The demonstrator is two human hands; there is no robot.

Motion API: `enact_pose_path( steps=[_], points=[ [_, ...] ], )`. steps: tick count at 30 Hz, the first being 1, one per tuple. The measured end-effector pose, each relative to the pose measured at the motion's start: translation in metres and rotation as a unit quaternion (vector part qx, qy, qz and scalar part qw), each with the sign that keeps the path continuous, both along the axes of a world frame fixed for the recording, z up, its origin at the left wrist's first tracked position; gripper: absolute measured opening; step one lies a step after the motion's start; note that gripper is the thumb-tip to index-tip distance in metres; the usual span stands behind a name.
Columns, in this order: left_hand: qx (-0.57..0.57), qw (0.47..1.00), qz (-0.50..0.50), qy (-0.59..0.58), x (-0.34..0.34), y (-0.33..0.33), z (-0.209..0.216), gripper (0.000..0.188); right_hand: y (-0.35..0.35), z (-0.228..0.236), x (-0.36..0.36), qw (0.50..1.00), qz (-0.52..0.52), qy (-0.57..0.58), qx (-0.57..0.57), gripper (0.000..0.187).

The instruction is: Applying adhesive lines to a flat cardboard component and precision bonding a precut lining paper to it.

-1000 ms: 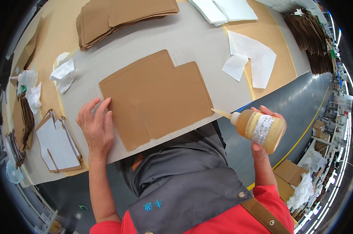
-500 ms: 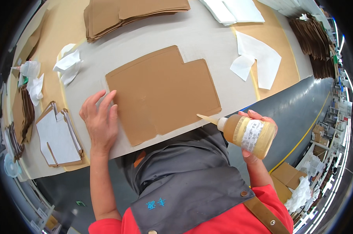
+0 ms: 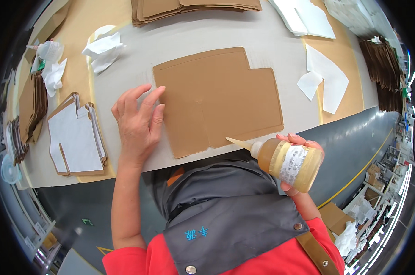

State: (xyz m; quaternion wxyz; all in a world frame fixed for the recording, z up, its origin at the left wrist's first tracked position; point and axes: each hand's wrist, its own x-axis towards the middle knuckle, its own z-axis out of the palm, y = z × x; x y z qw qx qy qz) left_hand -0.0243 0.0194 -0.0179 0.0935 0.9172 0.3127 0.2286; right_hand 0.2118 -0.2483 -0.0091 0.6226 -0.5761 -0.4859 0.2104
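Note:
A flat brown cut panel (image 3: 221, 101), possibly leather, lies on the grey table covering, with a stepped notch at its far right corner and a thin line along its edges. My left hand (image 3: 141, 119) rests at the panel's left edge, its fingers apart and nothing in them. In my right hand (image 3: 304, 160) is a squeeze bottle (image 3: 285, 162) of amber liquid, wrapped with yellow tape and a white label. The bottle lies tilted nearly level, and its pale pointed nozzle (image 3: 237, 142) is at the panel's near edge, right of the middle. Whether the tip touches cannot be made out.
A stack of brown panels (image 3: 193, 7) lies at the far side. White-faced panels (image 3: 74, 137) are piled at left, near crumpled white tissue (image 3: 104, 50) and another bottle (image 3: 50, 50). White cut sheets (image 3: 333, 85) lie at right. The table's near edge (image 3: 161, 165) runs before my apron.
The view has shifted, so the table appears farther right. Relative to the panel, the bottle's nozzle has moved left along the near edge. My left hand stays beside the panel's left edge.

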Motion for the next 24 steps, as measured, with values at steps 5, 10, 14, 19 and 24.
enact_pose_path(
  steps=[5, 10, 14, 19, 24],
  points=[
    [0.002, 1.000, -0.001, -0.004, 0.000, 0.002, 0.001, 0.031, 0.016, -0.002, -0.015, 0.999, 0.003, 0.041, 0.035, 0.098],
    [0.006, 1.000, 0.009, -0.016, -0.006, 0.002, 0.001, 0.031, 0.049, 0.035, -0.021, 0.880, -0.097, 0.462, -0.047, 0.099],
    [-0.011, 1.000, 0.015, -0.026, -0.002, 0.001, -0.001, 0.030, 0.076, 0.033, -0.017, 0.964, -0.160, 0.210, -0.027, 0.117],
    [-0.021, 0.999, 0.020, -0.026, -0.003, 0.001, 0.000, 0.032, 0.096, 0.019, 0.000, 0.994, 0.051, -0.087, 0.049, 0.110],
    [-0.035, 0.999, 0.014, -0.026, -0.003, 0.003, 0.001, 0.032, 0.107, 0.013, -0.005, 0.984, 0.115, -0.124, 0.064, 0.110]
  ],
)
